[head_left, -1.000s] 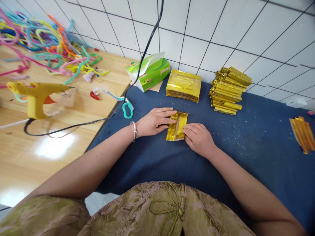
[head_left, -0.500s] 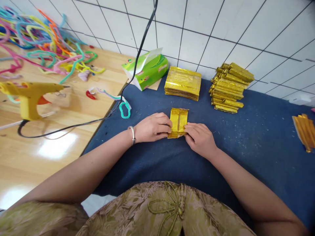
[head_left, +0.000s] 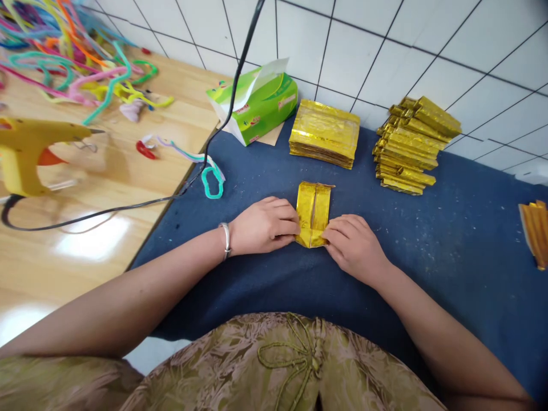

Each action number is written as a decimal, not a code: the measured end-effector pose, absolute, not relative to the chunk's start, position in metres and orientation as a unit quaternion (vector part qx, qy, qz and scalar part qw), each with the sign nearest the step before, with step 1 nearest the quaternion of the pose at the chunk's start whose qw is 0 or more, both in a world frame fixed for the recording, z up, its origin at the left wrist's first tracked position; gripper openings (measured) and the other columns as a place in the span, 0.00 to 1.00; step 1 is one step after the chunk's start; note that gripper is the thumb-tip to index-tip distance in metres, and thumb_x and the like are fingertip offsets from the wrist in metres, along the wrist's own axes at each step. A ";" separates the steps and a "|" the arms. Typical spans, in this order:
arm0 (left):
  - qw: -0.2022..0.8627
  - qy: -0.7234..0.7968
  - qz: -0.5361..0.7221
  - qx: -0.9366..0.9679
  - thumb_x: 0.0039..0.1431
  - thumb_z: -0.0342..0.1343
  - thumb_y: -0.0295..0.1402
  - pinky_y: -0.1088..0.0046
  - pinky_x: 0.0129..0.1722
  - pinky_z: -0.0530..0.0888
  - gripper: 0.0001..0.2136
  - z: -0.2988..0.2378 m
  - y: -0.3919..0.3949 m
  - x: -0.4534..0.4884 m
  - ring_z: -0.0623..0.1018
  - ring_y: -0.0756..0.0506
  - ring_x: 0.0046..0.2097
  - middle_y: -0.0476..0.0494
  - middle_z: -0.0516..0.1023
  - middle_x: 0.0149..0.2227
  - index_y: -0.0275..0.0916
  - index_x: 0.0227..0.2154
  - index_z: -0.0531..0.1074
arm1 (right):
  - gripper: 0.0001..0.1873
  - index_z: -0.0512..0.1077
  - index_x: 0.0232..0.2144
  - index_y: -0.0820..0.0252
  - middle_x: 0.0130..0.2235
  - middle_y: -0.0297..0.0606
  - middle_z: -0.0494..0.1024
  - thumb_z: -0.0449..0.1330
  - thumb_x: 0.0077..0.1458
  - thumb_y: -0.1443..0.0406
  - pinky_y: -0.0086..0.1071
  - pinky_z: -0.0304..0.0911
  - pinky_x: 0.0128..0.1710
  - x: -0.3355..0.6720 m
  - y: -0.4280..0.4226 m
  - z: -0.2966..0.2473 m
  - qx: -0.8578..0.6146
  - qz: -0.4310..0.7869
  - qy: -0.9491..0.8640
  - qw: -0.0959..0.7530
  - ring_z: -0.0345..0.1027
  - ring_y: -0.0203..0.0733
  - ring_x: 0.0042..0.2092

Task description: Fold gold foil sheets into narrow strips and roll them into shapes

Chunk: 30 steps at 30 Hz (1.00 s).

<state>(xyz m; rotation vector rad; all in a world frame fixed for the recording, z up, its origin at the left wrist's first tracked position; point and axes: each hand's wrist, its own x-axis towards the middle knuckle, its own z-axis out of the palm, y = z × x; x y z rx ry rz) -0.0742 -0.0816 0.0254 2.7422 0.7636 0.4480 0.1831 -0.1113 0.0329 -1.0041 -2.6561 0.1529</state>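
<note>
"Where's the gold paper [head_left: 305, 206]?"
"On blue cloth [head_left: 419, 245] by a tiled wall [head_left: 299, 48]; left hand [head_left: 266, 225] and right hand [head_left: 356, 244] each pinch a near corner."
"Hidden?"
"Some fingertips; glue gun [head_left: 25, 142] cut off."

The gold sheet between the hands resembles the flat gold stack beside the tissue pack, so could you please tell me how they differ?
The gold sheet is touched by the left hand and right hand; the flat gold stack is untouched. The gold sheet shows a lengthwise slit, the flat gold stack's top none. The gold sheet looks narrower than the flat gold stack. Both are shiny gold.
</note>
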 end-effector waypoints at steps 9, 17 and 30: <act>0.129 0.350 0.177 0.911 0.62 0.50 0.37 0.64 0.49 0.65 0.10 0.021 -0.108 -0.067 0.71 0.45 0.46 0.45 0.75 0.41 0.43 0.40 0.74 | 0.07 0.73 0.38 0.56 0.40 0.39 0.76 0.55 0.57 0.66 0.45 0.58 0.54 0.180 -0.117 0.032 -0.373 0.052 -0.913 0.159 0.67 0.45 0.47; 0.111 0.372 0.193 0.901 0.62 0.50 0.35 0.62 0.49 0.65 0.09 0.018 -0.112 -0.062 0.71 0.45 0.45 0.45 0.76 0.40 0.43 0.39 0.75 | 0.07 0.73 0.35 0.55 0.37 0.38 0.76 0.55 0.58 0.66 0.44 0.57 0.53 0.178 -0.117 0.031 -0.377 0.050 -0.910 0.168 0.66 0.44 0.45; 0.178 0.444 0.222 0.850 0.62 0.50 0.37 0.65 0.44 0.65 0.10 0.021 -0.114 -0.051 0.70 0.46 0.41 0.46 0.75 0.36 0.40 0.34 0.75 | 0.07 0.74 0.28 0.56 0.31 0.38 0.73 0.57 0.56 0.64 0.41 0.57 0.41 0.171 -0.111 0.020 -0.487 0.108 -0.839 0.217 0.61 0.44 0.40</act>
